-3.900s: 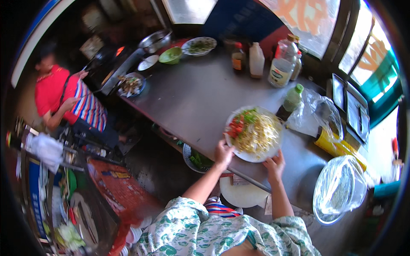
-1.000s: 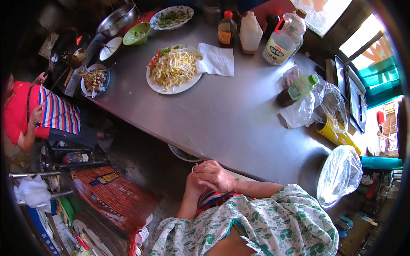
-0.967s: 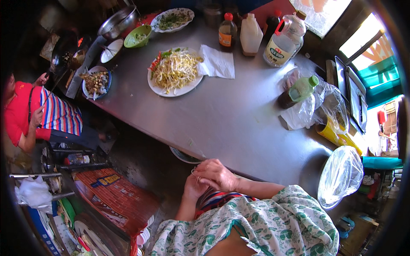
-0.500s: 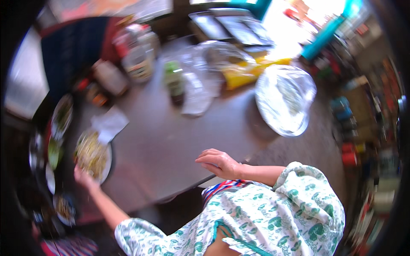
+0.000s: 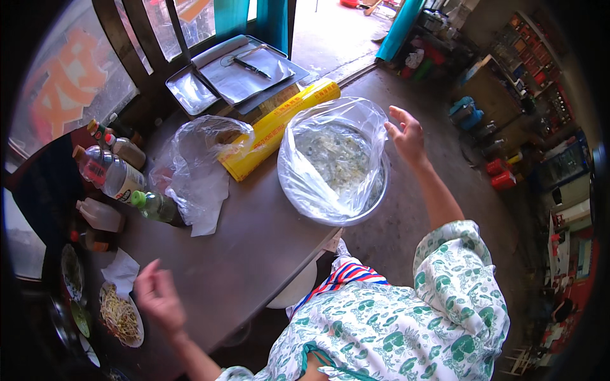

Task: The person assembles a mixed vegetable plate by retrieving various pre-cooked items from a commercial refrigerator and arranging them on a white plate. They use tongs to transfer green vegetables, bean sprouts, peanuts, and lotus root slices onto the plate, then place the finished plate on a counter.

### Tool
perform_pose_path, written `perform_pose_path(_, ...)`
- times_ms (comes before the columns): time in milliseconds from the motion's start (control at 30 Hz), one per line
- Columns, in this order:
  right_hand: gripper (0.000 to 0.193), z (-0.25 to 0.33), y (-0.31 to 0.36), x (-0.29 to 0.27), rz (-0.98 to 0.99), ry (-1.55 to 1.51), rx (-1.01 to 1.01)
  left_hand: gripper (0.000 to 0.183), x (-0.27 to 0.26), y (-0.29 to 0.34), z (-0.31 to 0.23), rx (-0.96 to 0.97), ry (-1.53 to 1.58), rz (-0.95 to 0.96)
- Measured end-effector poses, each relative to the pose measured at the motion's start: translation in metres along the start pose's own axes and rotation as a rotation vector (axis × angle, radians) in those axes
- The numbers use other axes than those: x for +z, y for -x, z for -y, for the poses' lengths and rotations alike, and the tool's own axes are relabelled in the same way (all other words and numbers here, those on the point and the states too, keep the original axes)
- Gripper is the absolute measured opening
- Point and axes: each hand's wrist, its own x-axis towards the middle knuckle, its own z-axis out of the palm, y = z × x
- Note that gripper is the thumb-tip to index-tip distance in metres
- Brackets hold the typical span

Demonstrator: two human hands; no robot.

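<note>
A round metal basin (image 5: 384, 198) stands at the table's right end, covered or lined with clear plastic film (image 5: 297, 190). Pale, wet-looking food (image 5: 337, 155) shows through it; its kind is unclear. My right hand (image 5: 410, 138) is at the basin's right rim, fingers apart, beside the film's edge; whether it touches the film I cannot tell. On the left, my left hand (image 5: 160, 297) is blurred, loosely open and with nothing visible in it. Just left of it sits a white plate (image 5: 138, 330) of bean sprouts (image 5: 118, 315), with a white paper napkin (image 5: 121, 271) by its far edge.
A long yellow box (image 5: 279, 130) lies behind the basin, beside a crumpled clear plastic bag (image 5: 190, 159). Metal trays (image 5: 238, 70) with a black pen (image 5: 252, 67) are farther back. Several bottles (image 5: 121, 178) line the left side. A white stool (image 5: 295, 289) is under the near table edge.
My view has swung to the right. My left hand has come away from the sprout plate, and my right hand has gone from the near table edge to the basin's right rim.
</note>
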Motion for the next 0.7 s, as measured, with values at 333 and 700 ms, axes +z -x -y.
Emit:
perform_pose_path(333, 0.022, -0.075, -0.091, 0.025, 0.837, -0.487, 0.313, 0.054, 0.228, 0.01, -0.171, 0.749, -0.461, 0.598)
perform_pose_path(700, 0.013, -0.026, -0.136, -0.055, 0.817, -0.866, -0.287, 0.015, 0.166, -0.01, -0.253, 0.69, -0.76, 0.203)
